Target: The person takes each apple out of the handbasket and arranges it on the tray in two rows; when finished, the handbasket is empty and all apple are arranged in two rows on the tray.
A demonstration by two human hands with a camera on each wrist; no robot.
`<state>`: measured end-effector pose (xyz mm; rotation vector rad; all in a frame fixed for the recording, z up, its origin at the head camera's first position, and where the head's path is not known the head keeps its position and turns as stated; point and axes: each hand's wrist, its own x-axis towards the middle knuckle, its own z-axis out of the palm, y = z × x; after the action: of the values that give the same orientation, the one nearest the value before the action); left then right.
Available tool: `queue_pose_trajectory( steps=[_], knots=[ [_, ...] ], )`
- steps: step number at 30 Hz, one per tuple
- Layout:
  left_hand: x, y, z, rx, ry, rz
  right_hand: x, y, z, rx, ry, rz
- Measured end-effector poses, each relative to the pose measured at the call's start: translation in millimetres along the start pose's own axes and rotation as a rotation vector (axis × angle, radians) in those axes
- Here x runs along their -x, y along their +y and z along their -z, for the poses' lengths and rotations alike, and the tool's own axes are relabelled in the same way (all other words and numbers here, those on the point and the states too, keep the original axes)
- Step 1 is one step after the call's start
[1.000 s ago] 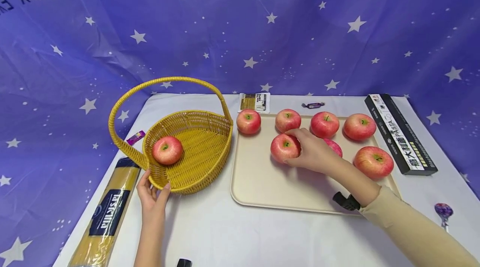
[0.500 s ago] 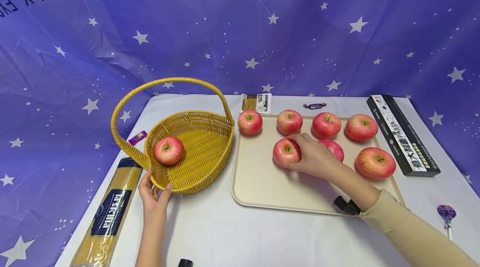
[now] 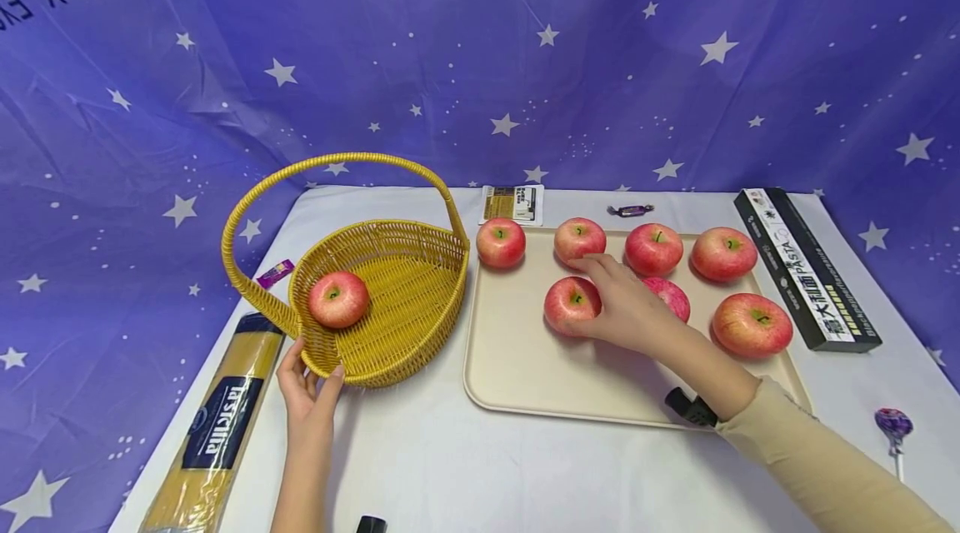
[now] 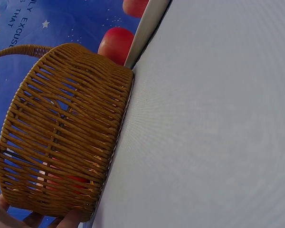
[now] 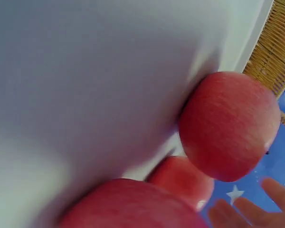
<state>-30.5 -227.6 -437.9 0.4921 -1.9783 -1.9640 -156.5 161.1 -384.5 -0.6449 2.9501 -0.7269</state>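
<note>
My left hand [image 3: 306, 400] grips the near rim of a yellow wicker basket [image 3: 405, 350], thumb over the rim and fingers outside. In the left wrist view, its fingertips [image 4: 71, 218] press the woven side. One apple [image 3: 339, 300] lies in the basket's left part. My right hand [image 3: 626, 308] hovers beside a red apple [image 3: 567, 306] on the beige tray [image 3: 517, 383], thumb and fingers spread around it. The right wrist view shows a gap between the fingers [image 5: 251, 213] and that apple [image 5: 230, 126]. A pinker apple [image 3: 667, 298] sits partly hidden behind the right hand.
Several more apples stand along the tray's back and right, one [image 3: 752, 325] nearest the right edge. A black pasta box [image 3: 806, 266] lies right of the tray, a spaghetti pack [image 3: 225, 425] left of the basket. A lollipop [image 3: 892, 425], wrapped candies and a small packet [image 3: 512, 205] lie around.
The right hand's fingers have loosened and spread away from the apple, which now rests on the tray slightly lower in view. The left hand and basket have kept their places.
</note>
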Motion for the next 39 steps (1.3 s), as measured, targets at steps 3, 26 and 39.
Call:
queue_pose_trajectory(
  steps=[3, 26, 39],
  knots=[
    [0.3, 0.5, -0.3, 0.0, 0.003, 0.003, -5.3, -12.1, 4.4, -0.065, 0.085, 0.051],
    [0.6, 2.2, 0.2, -0.002, -0.01, 0.028, -119.1, -198.3, -99.6, -0.147, -0.115, 0.364],
    [0.3, 2.2, -0.6, 0.007, -0.014, 0.01, -152.2, -226.6, -136.4, -0.062, -0.225, 0.216]
  ],
)
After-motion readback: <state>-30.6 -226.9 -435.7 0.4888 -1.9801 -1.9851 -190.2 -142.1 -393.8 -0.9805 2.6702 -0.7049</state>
